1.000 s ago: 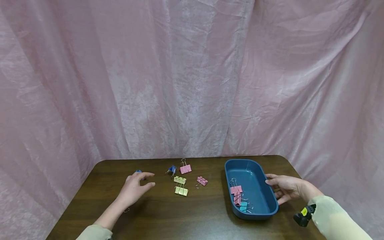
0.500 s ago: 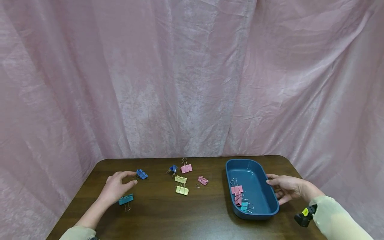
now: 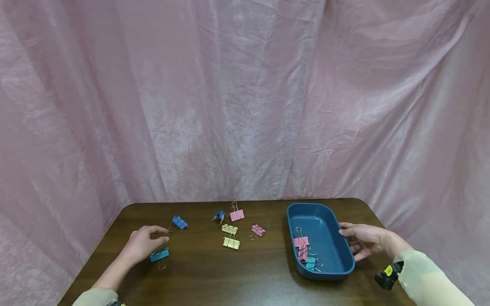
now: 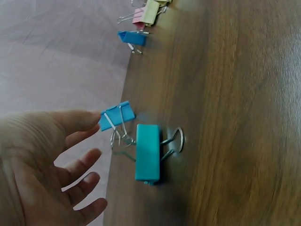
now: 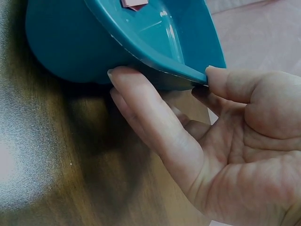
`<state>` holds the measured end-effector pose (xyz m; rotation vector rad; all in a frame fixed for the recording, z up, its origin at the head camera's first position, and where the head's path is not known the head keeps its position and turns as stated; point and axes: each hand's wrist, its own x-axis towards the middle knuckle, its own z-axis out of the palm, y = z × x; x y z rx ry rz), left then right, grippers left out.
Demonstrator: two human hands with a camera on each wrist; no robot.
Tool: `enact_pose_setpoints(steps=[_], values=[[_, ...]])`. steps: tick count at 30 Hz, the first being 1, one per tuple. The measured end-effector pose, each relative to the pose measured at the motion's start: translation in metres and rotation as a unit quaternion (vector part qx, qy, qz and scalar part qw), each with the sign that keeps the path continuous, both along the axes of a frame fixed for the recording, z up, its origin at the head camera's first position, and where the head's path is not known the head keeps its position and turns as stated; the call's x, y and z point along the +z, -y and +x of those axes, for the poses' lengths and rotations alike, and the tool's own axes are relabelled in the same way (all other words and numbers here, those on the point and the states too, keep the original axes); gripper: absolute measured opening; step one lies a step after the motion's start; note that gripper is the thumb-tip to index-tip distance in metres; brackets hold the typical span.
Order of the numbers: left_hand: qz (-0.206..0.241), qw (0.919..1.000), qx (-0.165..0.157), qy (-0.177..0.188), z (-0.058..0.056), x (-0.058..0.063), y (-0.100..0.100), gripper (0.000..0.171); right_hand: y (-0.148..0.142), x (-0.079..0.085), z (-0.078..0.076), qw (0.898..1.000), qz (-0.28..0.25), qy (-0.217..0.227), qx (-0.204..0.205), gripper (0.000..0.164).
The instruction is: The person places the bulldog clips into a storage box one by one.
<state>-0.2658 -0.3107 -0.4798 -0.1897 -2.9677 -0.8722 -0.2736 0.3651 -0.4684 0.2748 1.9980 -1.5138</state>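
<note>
My left hand (image 3: 142,244) hovers at the left of the table, thumb and fingers apart and holding nothing. Closest to it lies a teal binder clip (image 4: 148,153), with a blue binder clip (image 4: 117,115) just beyond; in the left wrist view the index fingertip overlaps the blue one's edge. On the right, my right hand (image 3: 365,240) holds the side of a blue plastic tray (image 3: 332,208), thumb tip at the rim and fingers against the outer wall. Inside the tray lie two pink binder clips (image 3: 301,242) and a teal one (image 3: 311,262).
Mid-table are another blue binder clip (image 3: 220,216), two pink ones, one at the back (image 3: 237,215) and a patterned one (image 3: 258,230), plus two yellow binder clips (image 3: 231,243). A pink curtain (image 3: 245,106) hangs behind the wooden table's (image 3: 237,280) back edge.
My left hand has moved left and slightly nearer, from beside the yellow clips to above the teal clip, uncovering the teal and blue clips. The right hand and tray stay put.
</note>
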Motion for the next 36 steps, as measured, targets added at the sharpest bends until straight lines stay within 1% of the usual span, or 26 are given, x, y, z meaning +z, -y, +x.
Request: enact_pose_setpoints(steps=[3, 8, 14, 20, 24, 26, 28, 31, 36], values=[[-0.001, 0.9998, -0.018, 0.009, 0.002, 0.000, 0.005, 0.030, 0.000, 0.000, 0.000, 1.000, -0.001, 0.002, 0.001, 0.063], [0.005, 0.9984, -0.030, 0.048, 0.009, 0.001, 0.015, 0.030, 0.001, 0.002, 0.001, 1.000, -0.005, 0.001, 0.005, 0.063], [0.007, 0.9970, -0.033, 0.070, 0.015, -0.002, 0.025, 0.033, 0.000, 0.002, 0.001, 1.000, -0.012, 0.003, 0.004, 0.064], [0.007, 0.9969, -0.039, 0.068, 0.020, -0.003, 0.032, 0.037, 0.000, 0.001, 0.000, 1.000, -0.009, 0.001, 0.007, 0.063], [0.022, 0.9948, -0.040, 0.091, 0.024, -0.001, 0.035, 0.037, 0.000, 0.001, 0.000, 1.000, -0.008, 0.002, 0.001, 0.063], [0.028, 0.9936, -0.040, 0.102, 0.026, -0.001, 0.036, 0.037, -0.001, 0.001, 0.000, 1.000, -0.012, 0.002, 0.007, 0.064], [0.028, 0.9931, -0.042, 0.106, 0.028, -0.001, 0.037, 0.036, -0.001, 0.002, 0.000, 1.000, -0.018, 0.002, 0.013, 0.065], [0.025, 0.9934, -0.048, 0.101, 0.030, -0.002, 0.038, 0.033, -0.002, 0.003, 0.000, 1.000, -0.024, 0.003, 0.016, 0.066], [0.020, 0.9947, -0.050, 0.088, 0.033, -0.005, 0.038, 0.026, -0.001, 0.003, 0.001, 1.000, -0.021, 0.002, 0.009, 0.064]])
